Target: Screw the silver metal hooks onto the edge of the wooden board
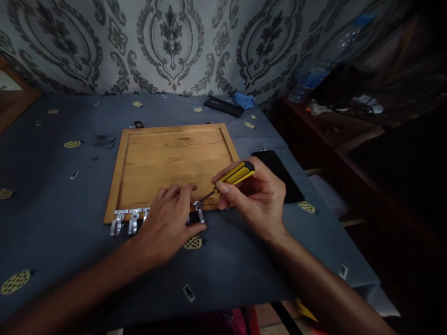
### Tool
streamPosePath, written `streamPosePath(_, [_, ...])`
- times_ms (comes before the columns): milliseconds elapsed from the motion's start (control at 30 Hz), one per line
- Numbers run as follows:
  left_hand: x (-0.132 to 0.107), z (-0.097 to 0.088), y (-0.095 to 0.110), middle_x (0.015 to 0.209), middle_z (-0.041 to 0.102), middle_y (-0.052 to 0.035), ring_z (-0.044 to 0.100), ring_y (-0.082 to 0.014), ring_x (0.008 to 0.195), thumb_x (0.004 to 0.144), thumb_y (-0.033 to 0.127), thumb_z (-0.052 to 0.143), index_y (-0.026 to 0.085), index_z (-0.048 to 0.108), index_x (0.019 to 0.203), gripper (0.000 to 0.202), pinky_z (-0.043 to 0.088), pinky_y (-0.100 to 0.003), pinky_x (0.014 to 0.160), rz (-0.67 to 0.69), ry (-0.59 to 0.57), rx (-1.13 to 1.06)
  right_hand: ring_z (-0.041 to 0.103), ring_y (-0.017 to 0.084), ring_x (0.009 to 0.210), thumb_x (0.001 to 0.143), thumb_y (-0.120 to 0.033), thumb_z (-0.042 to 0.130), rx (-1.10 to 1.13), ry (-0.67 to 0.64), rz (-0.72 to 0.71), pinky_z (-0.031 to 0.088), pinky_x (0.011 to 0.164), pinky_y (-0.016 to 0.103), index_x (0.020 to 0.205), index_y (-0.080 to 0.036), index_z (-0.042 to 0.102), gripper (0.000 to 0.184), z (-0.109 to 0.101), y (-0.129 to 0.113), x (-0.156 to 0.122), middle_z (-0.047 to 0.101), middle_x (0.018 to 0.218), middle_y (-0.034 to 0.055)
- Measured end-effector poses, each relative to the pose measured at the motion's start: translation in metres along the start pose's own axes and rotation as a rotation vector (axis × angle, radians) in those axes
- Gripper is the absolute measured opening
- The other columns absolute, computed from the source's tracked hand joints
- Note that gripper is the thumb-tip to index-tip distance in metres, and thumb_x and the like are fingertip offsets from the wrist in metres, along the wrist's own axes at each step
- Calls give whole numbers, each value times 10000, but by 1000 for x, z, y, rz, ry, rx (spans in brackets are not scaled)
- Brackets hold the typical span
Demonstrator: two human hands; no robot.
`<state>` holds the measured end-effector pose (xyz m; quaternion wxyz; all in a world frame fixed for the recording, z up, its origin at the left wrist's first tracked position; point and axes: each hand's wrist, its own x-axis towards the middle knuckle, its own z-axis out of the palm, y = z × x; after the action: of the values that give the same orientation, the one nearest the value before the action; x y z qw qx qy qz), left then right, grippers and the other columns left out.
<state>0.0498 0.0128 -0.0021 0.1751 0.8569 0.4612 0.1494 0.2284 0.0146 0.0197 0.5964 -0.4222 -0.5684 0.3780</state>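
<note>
A screwdriver (237, 174) with a yellow and black handle is pinched in my right hand (263, 200). Its shaft slants down left, the tip at a metal hook (200, 213) on the near edge of a framed wooden board (174, 160). My left hand (169, 221) rests over that same edge, fingers curled on the wood and thumb against the hook, steadying it. More silver hooks (133, 222) line the edge to the left, some of them hidden behind my left hand. Small dark holes show in the edge right of the screwdriver tip.
The board lies on a blue tablecloth (63, 195) with pineapple prints. A black tablet-like slab (279, 174) is at the right, partly behind my right hand. Further back lie a dark case (223, 106), a blue cloth (244, 100) and small metal pieces (104, 141). A plastic bottle (316, 77) stands right.
</note>
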Motion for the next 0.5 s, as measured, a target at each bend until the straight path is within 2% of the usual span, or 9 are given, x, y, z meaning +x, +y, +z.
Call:
streamPosePath(333, [0, 1, 0, 1111, 649, -87, 610, -321, 1052, 765, 293, 796, 206, 425, 1207, 584, 461, -471, 891, 0, 4, 5, 596, 50, 466, 772, -299, 808, 66, -71, 35, 512, 407, 172, 773, -212, 580, 244, 0, 5, 0, 632, 787, -43])
streamPosePath(400, [0, 0, 1, 1094, 646, -82, 611, -317, 1039, 758, 297, 807, 205, 436, 1182, 571, 463, -468, 883, -7, -6, 14, 608, 49, 491, 771, -282, 809, 78, -117, 57, 529, 437, 167, 844, -219, 621, 211, -2, 3, 1, 638, 810, -46])
streamPosePath(500, [1, -2, 2, 1097, 647, -89, 607, -323, 1046, 750, 298, 819, 197, 446, 1161, 564, 459, -475, 895, -19, -23, 12, 649, 58, 573, 841, -284, 742, 83, -252, 108, 576, 529, 179, 1052, -234, 676, 227, -6, 1, 2, 658, 870, -28])
